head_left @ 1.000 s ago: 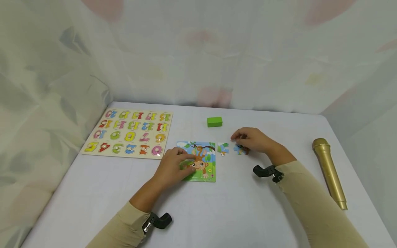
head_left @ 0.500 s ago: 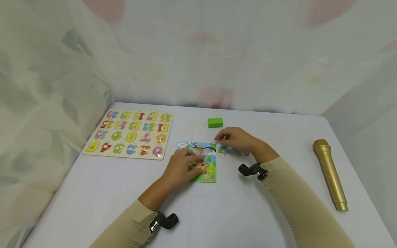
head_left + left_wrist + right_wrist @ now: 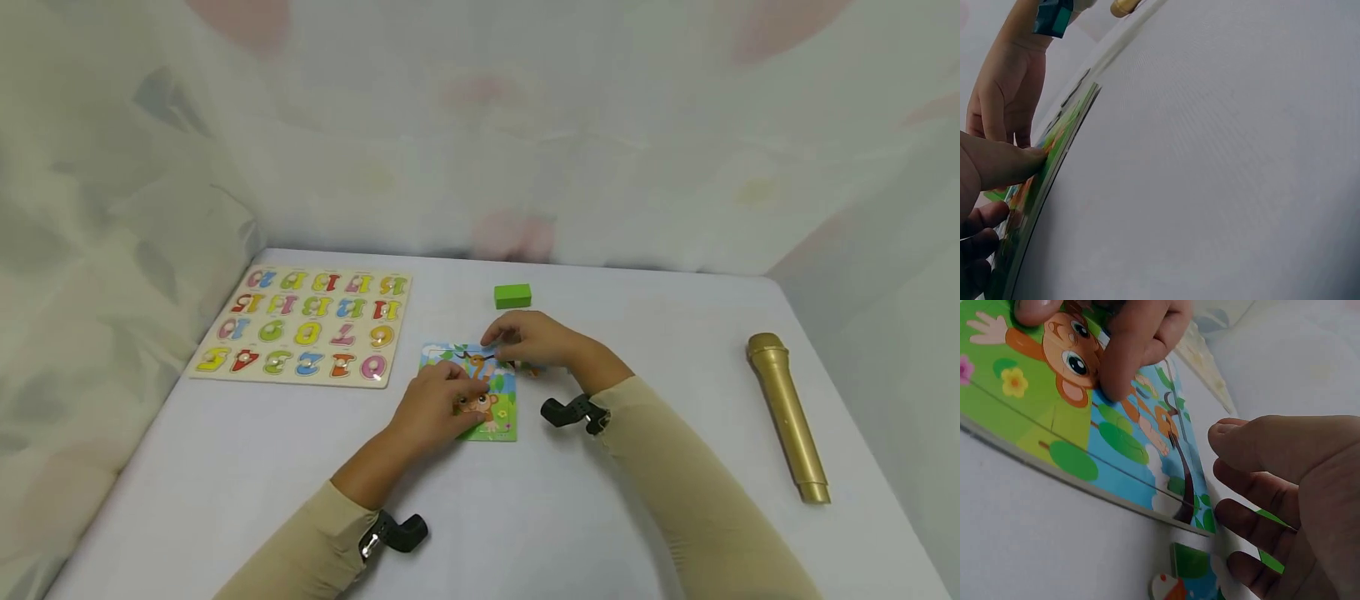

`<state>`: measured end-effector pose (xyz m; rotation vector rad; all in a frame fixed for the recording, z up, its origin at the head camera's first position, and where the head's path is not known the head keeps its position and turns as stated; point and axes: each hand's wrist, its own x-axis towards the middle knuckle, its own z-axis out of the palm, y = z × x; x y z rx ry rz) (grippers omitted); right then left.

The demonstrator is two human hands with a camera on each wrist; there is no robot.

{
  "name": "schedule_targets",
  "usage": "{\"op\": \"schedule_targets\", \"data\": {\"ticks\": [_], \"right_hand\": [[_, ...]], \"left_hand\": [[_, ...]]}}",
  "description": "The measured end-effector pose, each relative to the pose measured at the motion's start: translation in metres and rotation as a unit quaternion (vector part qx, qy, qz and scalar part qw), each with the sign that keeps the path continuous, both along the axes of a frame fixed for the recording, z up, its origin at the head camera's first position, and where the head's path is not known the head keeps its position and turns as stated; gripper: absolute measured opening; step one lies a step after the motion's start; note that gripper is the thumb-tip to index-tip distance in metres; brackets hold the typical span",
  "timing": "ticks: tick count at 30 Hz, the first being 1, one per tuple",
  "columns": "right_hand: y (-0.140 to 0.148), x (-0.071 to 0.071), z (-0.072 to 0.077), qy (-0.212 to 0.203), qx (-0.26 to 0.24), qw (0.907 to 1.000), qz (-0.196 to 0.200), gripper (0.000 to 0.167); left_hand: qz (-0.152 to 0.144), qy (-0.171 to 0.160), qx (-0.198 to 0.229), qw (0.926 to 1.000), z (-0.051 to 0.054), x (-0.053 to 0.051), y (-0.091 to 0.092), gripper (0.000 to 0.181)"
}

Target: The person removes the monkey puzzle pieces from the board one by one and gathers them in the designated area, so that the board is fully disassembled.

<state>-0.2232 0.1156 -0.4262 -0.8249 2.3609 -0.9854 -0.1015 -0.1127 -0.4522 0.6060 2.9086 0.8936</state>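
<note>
A monkey jigsaw puzzle (image 3: pixel 504 410) lies in the middle of the white table. My left hand (image 3: pixel 433 406) rests on its left part, with thumb and forefinger touching the picture; in the left wrist view the thumb (image 3: pixel 1016 162) presses near the edge. My right hand (image 3: pixel 542 340) hovers at the puzzle's upper right corner with loosely bent fingers. Nothing shows between those fingers in the right wrist view, where the hand (image 3: pixel 1297 487) is beside the puzzle (image 3: pixel 1119 453). Loose jigsaw pieces (image 3: pixel 1196 575) lie just right of it, mostly hidden under my right hand in the head view.
A wooden number board (image 3: pixel 300 325) lies at the left. Beyond the puzzle sits a green block (image 3: pixel 512 297). A gold microphone (image 3: pixel 789 417) lies along the table's right side. Fabric walls (image 3: pixel 487 125) stand behind and beside the table.
My right hand has travelled left, from the loose pieces to the puzzle's upper right corner. My left hand has shifted slightly to the right over the puzzle.
</note>
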Motion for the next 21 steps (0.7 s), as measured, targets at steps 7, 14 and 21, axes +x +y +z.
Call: {"op": "schedule_targets", "data": {"ticks": [7, 14, 21], "right_hand": [[-0.01, 0.002, -0.007, -0.029, -0.024, 0.9993, -0.007, 0.027], [-0.013, 0.003, -0.012, 0.0, -0.018, 0.9996, 0.022, 0.024], [-0.016, 0.005, -0.013, 0.04, 0.029, 0.998, 0.038, 0.019]], "left_hand": [[-0.004, 0.005, 0.012, 0.9999, -0.003, 0.0, -0.003, 0.039], [-0.004, 0.003, 0.019, 0.9998, -0.004, 0.0, -0.003, 0.038], [-0.001, 0.005, 0.012, 0.9999, -0.004, 0.0, -0.003, 0.037]]}}
